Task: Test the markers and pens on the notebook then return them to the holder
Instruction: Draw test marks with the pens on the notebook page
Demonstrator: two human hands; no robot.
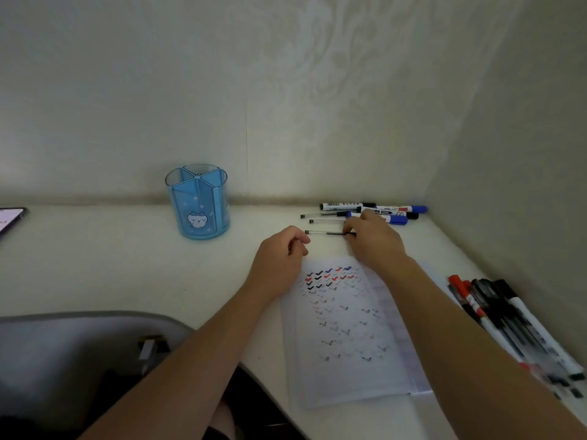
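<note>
— What does the right hand (371, 239) grip?
— It pinches the right end of a thin black pen (324, 232), which runs leftward from its fingertips, just past the notebook (346, 331).
— And the left hand (281, 252)?
— Curled, just beside the pen's free end. I cannot tell whether it holds anything.
— The holder (198, 211)?
— Upright, well to the left of both hands. Whiteboard markers (395, 214) lie just beyond the right hand.

Grip: right hand (371, 241) pinches the thin pen (324, 232) at its right end.
Left hand (281, 250): fingers curled, by the pen's free end.
Markers (394, 212): just behind the grip.
Notebook (346, 331): just in front of the grip.
Holder (198, 206): well to its left.
</note>
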